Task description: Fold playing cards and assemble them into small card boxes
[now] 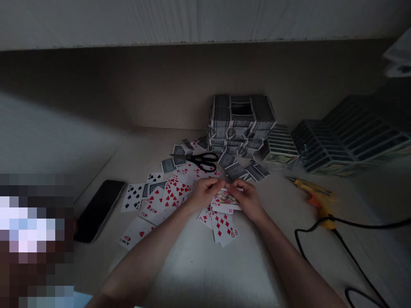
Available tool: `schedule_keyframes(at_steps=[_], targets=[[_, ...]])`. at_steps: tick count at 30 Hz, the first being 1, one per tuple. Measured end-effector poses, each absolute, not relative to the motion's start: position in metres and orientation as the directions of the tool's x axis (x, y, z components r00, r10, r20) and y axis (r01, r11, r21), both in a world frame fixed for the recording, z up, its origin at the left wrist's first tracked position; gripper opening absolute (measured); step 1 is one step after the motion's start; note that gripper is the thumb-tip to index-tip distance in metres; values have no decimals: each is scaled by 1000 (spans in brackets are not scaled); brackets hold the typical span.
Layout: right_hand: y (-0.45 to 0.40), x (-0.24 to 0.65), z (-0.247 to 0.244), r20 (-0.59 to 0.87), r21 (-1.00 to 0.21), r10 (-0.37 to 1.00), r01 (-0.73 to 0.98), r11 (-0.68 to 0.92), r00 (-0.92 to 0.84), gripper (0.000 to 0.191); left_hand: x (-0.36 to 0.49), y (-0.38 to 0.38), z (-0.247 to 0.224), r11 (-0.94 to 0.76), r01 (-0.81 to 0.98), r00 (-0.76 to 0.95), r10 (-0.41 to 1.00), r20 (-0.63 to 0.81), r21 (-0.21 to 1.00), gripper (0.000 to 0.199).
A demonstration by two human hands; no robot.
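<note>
Between my two hands is a jack of diamonds playing card (226, 197), face up. My left hand (205, 193) pinches at its upper left, with the thumb toward the other thumb. The fingers of my right hand (246, 197) are closed on the card's upper right; part of the card is hidden by them. Just below it, several diamond cards (222, 224) lie loosely fanned on the table. Heart cards (176, 191) spread out to the left, near my left forearm. Beyond my hands lie black-handled scissors (205, 161) and cut, patterned card pieces (236, 171).
A box-like structure of folded playing cards (221, 126) stands at the back. Slatted structures (324, 143) fill the back right. A yellow glue gun (316, 194) with a black cord lies at right. The phone (101, 209) and spade cards (133, 197) are at left.
</note>
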State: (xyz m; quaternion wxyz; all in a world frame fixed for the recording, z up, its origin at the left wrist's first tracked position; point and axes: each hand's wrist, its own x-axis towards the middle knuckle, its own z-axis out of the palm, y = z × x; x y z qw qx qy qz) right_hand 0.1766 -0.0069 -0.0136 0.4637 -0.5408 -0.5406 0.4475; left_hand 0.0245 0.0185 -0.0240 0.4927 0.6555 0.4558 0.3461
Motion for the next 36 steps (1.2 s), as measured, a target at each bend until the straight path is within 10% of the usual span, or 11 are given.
schedule_keyframes(at_steps=[36], targets=[[-8,175,-18,-21,-985,1000,169,-25,23,42,24,20,-23,-112,310,353,935,-5,944,45]])
